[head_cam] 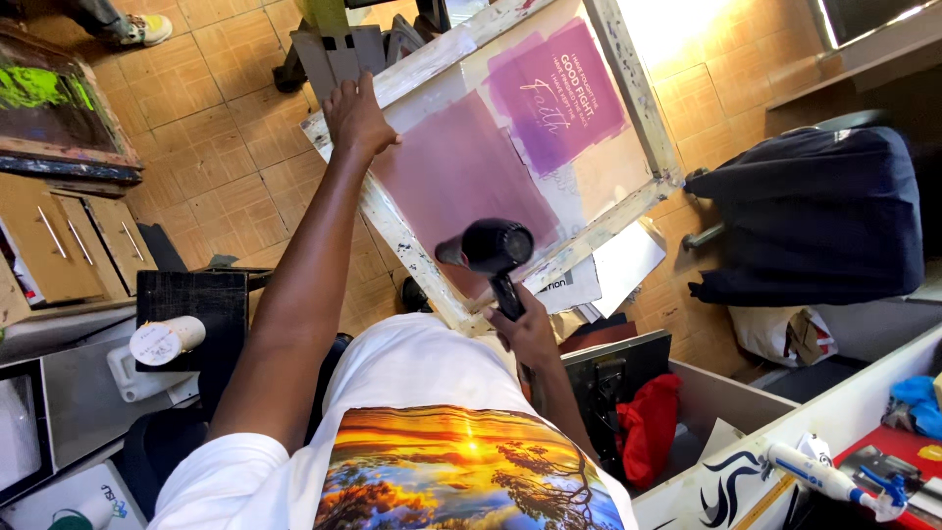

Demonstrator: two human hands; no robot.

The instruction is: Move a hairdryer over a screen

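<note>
I see a floor of orange-brown tiles point(211, 147) under everything. At the far left a shoe point(144, 28) stands on it. On the right, a dark bag point(814, 216) lies on the tiles, and a black stand point(294, 71) rests at the far side.

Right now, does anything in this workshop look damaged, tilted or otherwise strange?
The wooden screen-printing frame is held tilted, not flat: the left hand grips its upper edge while the right hand aims a black hair dryer at its purple mesh. The frame's paint is chipped and stained. Nothing looks spilled.
</note>
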